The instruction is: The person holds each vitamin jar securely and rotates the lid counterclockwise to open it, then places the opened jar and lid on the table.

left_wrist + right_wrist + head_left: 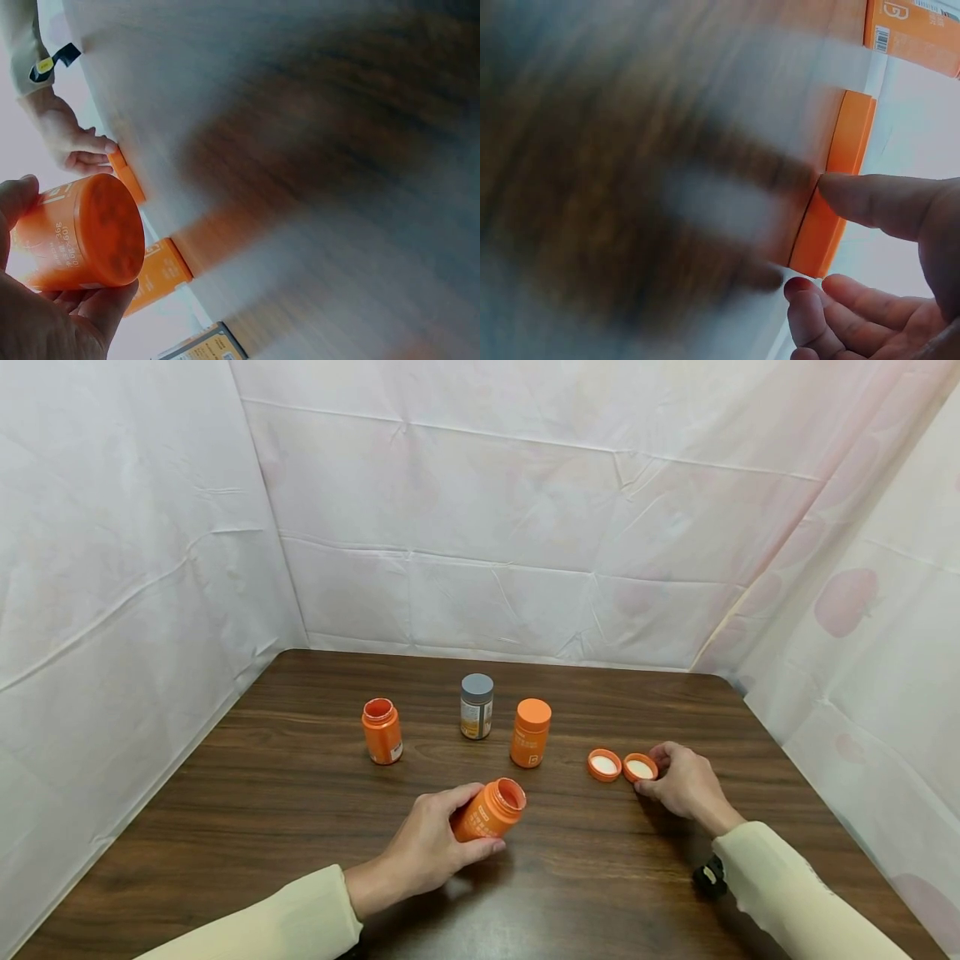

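Left hand [427, 847] gripping uncapped orange bottle [482, 817], right hand [688, 783] pinching white-lined upturned lid [640, 767], second uncapped bottle [384, 737] upright

Head view bright; wrist views hazy, tabletop [360, 232] blurred

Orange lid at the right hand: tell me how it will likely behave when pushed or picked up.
The orange lid lies flat, wide and low, so a push would probably slide it rather than tip it. Its shallow, open shell suggests little weight. Stood on edge, its round rim might let it roll.
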The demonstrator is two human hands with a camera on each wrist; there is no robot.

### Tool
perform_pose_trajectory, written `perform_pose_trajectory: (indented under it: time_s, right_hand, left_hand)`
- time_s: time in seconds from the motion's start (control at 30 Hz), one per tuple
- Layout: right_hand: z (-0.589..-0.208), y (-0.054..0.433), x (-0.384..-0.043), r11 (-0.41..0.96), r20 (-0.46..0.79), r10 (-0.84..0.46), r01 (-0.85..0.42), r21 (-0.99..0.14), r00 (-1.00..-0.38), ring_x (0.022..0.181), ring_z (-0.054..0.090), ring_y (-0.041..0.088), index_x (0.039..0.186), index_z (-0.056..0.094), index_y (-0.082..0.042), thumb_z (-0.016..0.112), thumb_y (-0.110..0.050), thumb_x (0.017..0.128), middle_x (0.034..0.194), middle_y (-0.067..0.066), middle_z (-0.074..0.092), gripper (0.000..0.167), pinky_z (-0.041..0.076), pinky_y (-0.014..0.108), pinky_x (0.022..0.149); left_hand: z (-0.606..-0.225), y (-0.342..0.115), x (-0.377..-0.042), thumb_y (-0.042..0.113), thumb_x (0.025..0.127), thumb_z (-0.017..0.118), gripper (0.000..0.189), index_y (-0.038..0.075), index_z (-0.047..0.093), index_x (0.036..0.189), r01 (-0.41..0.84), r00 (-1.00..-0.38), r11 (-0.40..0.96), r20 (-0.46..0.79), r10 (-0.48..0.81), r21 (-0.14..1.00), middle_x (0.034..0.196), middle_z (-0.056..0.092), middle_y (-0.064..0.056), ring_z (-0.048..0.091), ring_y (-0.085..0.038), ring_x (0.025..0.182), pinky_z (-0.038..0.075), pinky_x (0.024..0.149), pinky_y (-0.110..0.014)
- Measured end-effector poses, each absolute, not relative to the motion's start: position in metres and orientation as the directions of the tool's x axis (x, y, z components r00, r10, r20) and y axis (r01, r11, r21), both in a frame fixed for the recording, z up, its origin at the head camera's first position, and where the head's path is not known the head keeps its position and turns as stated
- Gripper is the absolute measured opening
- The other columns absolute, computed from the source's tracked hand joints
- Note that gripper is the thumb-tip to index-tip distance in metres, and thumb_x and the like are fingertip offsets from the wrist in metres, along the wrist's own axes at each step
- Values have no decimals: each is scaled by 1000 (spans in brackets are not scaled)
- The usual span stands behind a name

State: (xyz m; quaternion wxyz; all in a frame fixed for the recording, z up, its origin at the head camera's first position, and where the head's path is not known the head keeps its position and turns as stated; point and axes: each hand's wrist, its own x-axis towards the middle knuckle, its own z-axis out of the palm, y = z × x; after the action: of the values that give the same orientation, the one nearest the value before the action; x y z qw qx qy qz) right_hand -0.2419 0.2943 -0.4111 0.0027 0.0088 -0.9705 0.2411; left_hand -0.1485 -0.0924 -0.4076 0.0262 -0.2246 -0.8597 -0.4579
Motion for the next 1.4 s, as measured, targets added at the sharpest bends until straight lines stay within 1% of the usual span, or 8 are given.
perform_pose_trajectory:
  time_s: [0.37, 0.77, 0.87, 0.93, 1.03, 1.13, 1.23, 1.4]
  right_hand:
    - [-397, 287, -227, 896, 26, 3, -9, -445, -1000, 108, 61, 43, 132, 55, 2, 76, -39, 91, 122, 25, 65, 61, 49, 56, 86]
    - [-385, 272, -204, 884, 165, -45, -117, -453, -985, 112, 62, 40, 134, 58, -1, 70, -51, 94, 128, 22, 64, 65, 50, 56, 84]
    - [-384, 266, -199, 886, 219, -66, -158, -436, -974, 107, 64, 38, 133, 60, -4, 68, -55, 94, 127, 20, 66, 65, 50, 55, 82]
    - [-385, 263, -195, 888, 263, -85, -193, -418, -961, 97, 66, 34, 131, 62, -5, 68, -56, 94, 125, 19, 67, 63, 51, 51, 78]
    - [-386, 257, -190, 887, 314, -108, -234, -398, -943, 92, 65, 32, 129, 64, -6, 67, -58, 94, 121, 19, 68, 62, 49, 51, 76]
    - [-386, 251, -185, 876, 333, -126, -262, -405, -935, 99, 64, 37, 130, 64, -7, 67, -57, 94, 121, 19, 68, 61, 48, 56, 81]
    - [-388, 246, -182, 858, 339, -144, -288, -426, -930, 112, 61, 41, 132, 64, -9, 67, -57, 94, 125, 18, 68, 61, 46, 61, 87]
    - [-392, 240, -175, 837, 371, -202, -357, -416, -906, 118, 59, 35, 136, 64, -15, 67, -55, 95, 130, 9, 67, 57, 39, 62, 97]
  left_hand:
    - [-405, -98, -148, 23, 77, 92, 56, 17, 66, 126, 404, -912, 470, 304, 276, 784, 112, 72, 7, 67, -10, 96, 54, 88, -34]
    - [-406, -115, -151, 13, 72, 95, 56, 17, 65, 119, 363, -930, 501, 340, 139, 786, 106, 71, 7, 67, -9, 94, 55, 87, -35]
    - [-405, -119, -152, 12, 72, 95, 56, 17, 64, 119, 358, -929, 508, 351, 112, 784, 106, 71, 6, 66, -9, 94, 56, 87, -36]
    - [-404, -122, -153, 12, 72, 95, 57, 17, 64, 118, 357, -928, 512, 360, 97, 781, 106, 71, 6, 66, -8, 94, 56, 87, -36]
    - [-404, -126, -154, 12, 71, 96, 57, 16, 64, 118, 360, -923, 521, 378, 78, 773, 105, 71, 4, 66, -9, 94, 56, 86, -37]
    - [-404, -130, -155, 12, 71, 96, 57, 15, 64, 119, 364, -918, 528, 393, 61, 767, 105, 71, 3, 66, -10, 94, 56, 85, -36]
    - [-405, -134, -155, 13, 72, 95, 58, 15, 63, 120, 360, -914, 545, 403, 44, 757, 105, 71, 2, 66, -11, 94, 56, 84, -37]
    - [-406, -140, -156, 11, 71, 96, 59, 12, 62, 120, 355, -903, 586, 429, 14, 728, 105, 72, -1, 67, -15, 94, 55, 85, -43]
